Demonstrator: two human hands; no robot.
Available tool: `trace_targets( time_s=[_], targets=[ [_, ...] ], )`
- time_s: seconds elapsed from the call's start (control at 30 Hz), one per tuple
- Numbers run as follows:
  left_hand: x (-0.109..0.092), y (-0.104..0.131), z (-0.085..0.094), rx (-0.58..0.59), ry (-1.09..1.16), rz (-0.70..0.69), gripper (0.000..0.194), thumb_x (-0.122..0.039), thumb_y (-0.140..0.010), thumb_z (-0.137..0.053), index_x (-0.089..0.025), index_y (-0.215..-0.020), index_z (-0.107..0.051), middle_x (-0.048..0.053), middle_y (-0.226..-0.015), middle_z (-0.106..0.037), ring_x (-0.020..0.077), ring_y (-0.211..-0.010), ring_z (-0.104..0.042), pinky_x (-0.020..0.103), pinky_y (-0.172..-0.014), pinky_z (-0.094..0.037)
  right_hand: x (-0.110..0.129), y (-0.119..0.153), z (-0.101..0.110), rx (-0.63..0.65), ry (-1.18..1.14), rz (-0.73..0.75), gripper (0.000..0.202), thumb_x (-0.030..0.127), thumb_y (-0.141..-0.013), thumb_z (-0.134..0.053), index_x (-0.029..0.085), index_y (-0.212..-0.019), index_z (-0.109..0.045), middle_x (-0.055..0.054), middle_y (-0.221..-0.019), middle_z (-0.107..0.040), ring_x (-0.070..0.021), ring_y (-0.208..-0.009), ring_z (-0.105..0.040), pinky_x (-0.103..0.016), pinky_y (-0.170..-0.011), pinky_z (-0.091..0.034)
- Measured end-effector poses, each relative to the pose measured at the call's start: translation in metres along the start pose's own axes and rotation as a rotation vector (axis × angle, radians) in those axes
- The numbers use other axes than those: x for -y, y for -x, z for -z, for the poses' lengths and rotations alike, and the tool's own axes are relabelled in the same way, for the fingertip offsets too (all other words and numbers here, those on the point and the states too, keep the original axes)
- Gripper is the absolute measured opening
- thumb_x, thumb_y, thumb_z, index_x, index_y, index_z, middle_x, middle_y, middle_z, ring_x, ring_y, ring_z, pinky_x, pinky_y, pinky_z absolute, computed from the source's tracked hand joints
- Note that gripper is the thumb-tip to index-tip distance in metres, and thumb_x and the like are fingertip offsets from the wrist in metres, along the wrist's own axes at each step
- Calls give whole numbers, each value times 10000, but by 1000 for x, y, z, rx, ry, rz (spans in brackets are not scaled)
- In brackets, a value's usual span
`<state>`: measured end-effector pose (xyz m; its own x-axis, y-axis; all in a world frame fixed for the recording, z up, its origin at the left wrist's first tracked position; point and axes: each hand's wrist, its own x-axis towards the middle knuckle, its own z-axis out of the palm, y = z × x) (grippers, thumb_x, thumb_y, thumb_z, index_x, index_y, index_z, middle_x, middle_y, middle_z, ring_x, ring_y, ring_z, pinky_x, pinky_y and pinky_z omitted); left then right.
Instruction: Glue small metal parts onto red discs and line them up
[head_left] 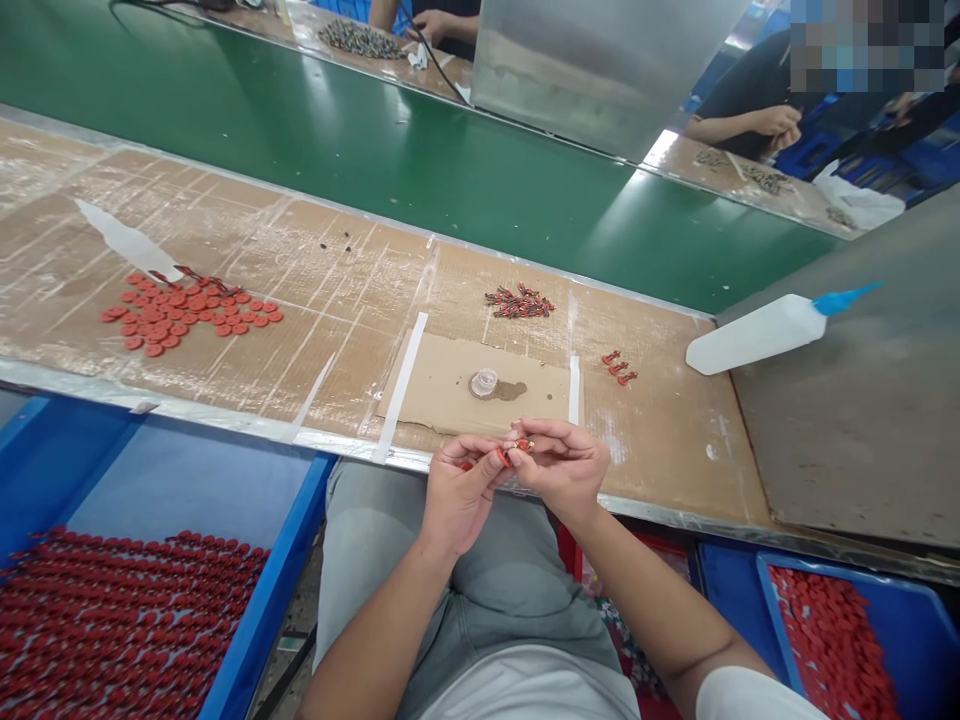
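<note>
Over the table's front edge, my left hand pinches a small round red disc between thumb and fingers. Close against it, my right hand has its fingertips closed on a tiny red figurine. The two pieces meet or nearly touch; fingers hide the exact contact. Just beyond my hands, a small round pale cup stands on a taped cardboard sheet, with a dark wet stain beside it. Farther back lies a pile of dark-and-red figurines. Several figurines with red discs lie to the right.
Loose red discs lie left, by a white bottle. A blue-tipped white bottle leans against a metal box. Blue trays with red pieces flank my legs. Beyond the green belt, other people's hands work.
</note>
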<state>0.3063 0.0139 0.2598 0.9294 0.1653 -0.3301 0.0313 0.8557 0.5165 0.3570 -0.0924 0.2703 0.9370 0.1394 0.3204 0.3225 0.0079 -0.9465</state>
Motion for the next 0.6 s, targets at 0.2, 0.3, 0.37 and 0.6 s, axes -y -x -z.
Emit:
trace_targets(
  time_s=[0.2,0.3,0.37,0.6],
  targets=[
    [3,1,-2,-8,0,17,156,-219,-660,-803,-176,-741,-676,7,-818,-745,108,-797,-704,199,-746,-574,-2,4,2,-28,-91,-81,274,246,-663,-794,198,-916,-700,-30,-719,-752,-207,-703,-734,-339,-702,-636],
    [3,1,-3,7,18,24,141,-209,-681,-788,-175,-764,-679,6,-828,-744,101,-810,-702,189,-767,-565,-3,7,3,-35,-142,-108,233,238,-673,-793,199,-880,-693,-44,-765,-758,-214,-747,-736,-344,-705,-635],
    [3,2,-4,22,32,44,124,-240,-722,-759,-167,-790,-685,20,-857,-744,103,-830,-702,182,-768,-562,-4,9,6,-49,-168,-117,207,236,-684,-789,198,-860,-688,-50,-790,-759,-215,-761,-736,-343,-702,-634],
    [-3,-2,-6,-39,109,171,294,-383,-851,-579,-120,-855,-711,107,-938,-735,172,-935,-694,263,-857,-555,-8,-13,66,-264,216,64,217,244,-680,-795,183,-868,-705,-54,-824,-752,-193,-738,-726,-346,-751,-608]
  ],
)
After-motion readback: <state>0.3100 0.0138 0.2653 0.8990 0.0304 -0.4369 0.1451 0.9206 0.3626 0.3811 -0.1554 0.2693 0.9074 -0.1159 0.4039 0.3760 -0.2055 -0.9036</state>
